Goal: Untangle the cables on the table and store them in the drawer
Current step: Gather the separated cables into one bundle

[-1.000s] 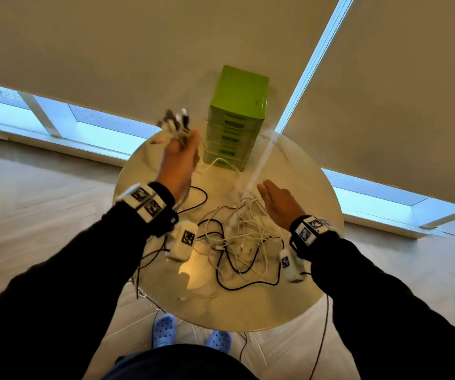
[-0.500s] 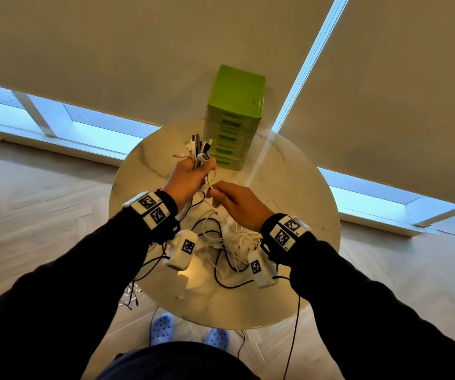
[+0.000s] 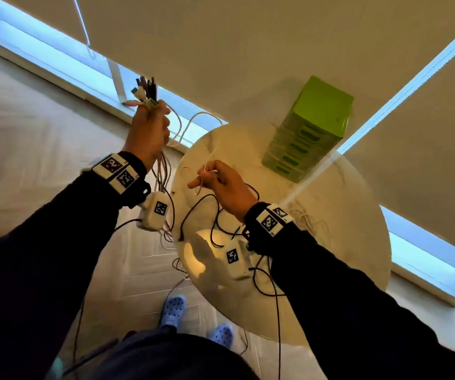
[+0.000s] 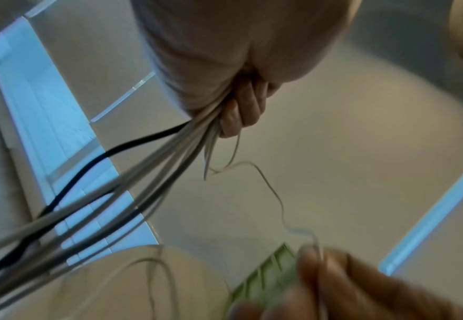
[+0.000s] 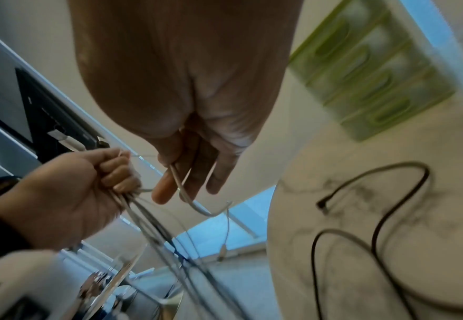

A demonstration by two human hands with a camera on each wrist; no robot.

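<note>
My left hand is raised left of the table and grips a bundle of cables, white and black, with their plug ends sticking up above the fist. The cables hang down past my wrist. My right hand is lower, over the table's left edge, and pinches one thin white cable between thumb and fingers; that cable arcs across to the left hand. Black cables and a few white ones still lie on the round marble table. The green drawer unit stands at the table's far side, drawers closed.
The table is small and round with its edge just under my right hand. Some cables dangle off the left edge toward the wooden floor. My feet in blue shoes stand near the table. Roller blinds and low windows run behind.
My left hand has lifted the cable bundle up and to the left, off the table. My right hand moved left and now pinches a single white cable drawn out from the bundle.
</note>
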